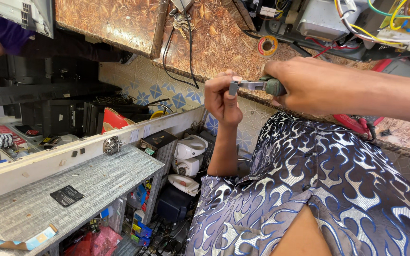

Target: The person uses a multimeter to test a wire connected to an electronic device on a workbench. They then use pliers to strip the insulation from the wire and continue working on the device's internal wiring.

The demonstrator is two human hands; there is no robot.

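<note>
Cluttered workshop; leaf-patterned counter [214, 47] bears wires and a tape roll [267, 46]; right hand [304, 85] grips pliers [257, 86]; left hand [221, 99] pinches their jaws.

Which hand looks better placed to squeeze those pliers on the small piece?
The right hand, probably. It already wraps the green handles of the pliers, whose tips meet the left hand. The left hand pinches a small piece at the tips, too small to identify, so it only steadies.
</note>
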